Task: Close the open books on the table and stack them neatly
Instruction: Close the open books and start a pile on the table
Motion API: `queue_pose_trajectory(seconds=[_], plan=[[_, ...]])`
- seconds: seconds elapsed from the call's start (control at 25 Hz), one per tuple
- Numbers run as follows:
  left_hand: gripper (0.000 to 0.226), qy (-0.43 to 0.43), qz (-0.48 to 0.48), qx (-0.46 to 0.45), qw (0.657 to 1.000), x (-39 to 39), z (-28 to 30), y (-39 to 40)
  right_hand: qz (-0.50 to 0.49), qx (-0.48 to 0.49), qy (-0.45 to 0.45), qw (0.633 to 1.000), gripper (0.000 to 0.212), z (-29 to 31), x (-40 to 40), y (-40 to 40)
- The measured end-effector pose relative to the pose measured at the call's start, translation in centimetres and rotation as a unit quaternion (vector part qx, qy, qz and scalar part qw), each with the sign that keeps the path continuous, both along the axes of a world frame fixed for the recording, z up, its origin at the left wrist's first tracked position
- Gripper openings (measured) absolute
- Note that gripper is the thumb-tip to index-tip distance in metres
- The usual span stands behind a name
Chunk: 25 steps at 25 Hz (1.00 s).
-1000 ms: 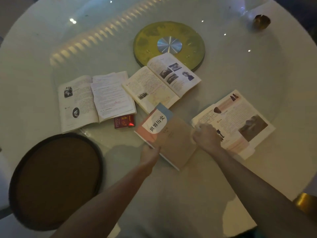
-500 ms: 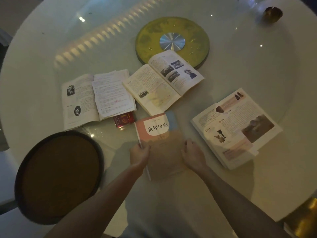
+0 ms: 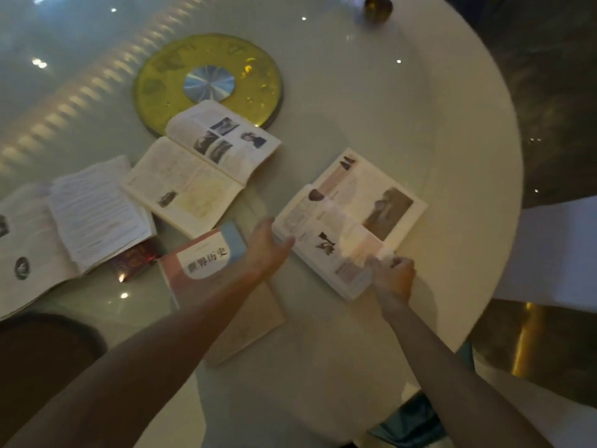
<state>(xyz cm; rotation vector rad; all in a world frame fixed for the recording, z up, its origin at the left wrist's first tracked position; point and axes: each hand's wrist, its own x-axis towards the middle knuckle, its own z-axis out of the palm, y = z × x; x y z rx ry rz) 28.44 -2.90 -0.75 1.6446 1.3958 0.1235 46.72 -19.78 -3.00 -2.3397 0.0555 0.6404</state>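
A closed book (image 3: 206, 263) with a pink, blue and tan cover lies flat near the table's front, partly under my left forearm. To its right lies an open picture book (image 3: 352, 215). My left hand (image 3: 266, 245) is spread open at that book's left edge, fingertips touching it. My right hand (image 3: 392, 276) pinches the near corner of its right-hand pages, which lift slightly. Two more open books lie further left: one in the middle (image 3: 200, 176) and one at the far left (image 3: 64, 227).
A round yellow turntable disc (image 3: 258, 79) sits at the centre of the white round table (image 3: 452, 156). A small red box (image 3: 135, 260) lies between the books. A dark round tray (image 3: 42, 350) is at the lower left. A small dark bowl (image 3: 378, 8) stands at the far rim.
Both hands left the closed book, which now lies flat, and moved right to the open picture book. My right hand took hold of its near page corner. The camera swung right.
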Motion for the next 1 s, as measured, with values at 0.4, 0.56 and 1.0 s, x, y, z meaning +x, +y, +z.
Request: queue_pose_trajectory(seconds=[0.4, 0.56, 1.0], plan=[[0.044, 0.047, 0.002, -0.064, 0.997, 2.1, -1.6, 3.3, -0.091, 0.215, 0.264, 0.936, 0.020, -0.9, -0.9, -3.5], [0.022, 0.015, 0.038, -0.104, 0.994, 0.3, -0.1, 3.5, -0.100, 0.229, 0.226, 0.942, 0.037, 0.5, -1.4, -5.5], [0.045, -0.152, 0.144, -0.259, 0.943, 6.7, 2.7, 1.7, -0.101, 0.246, 0.313, 0.912, 0.058, 1.4, 6.7, -3.1]])
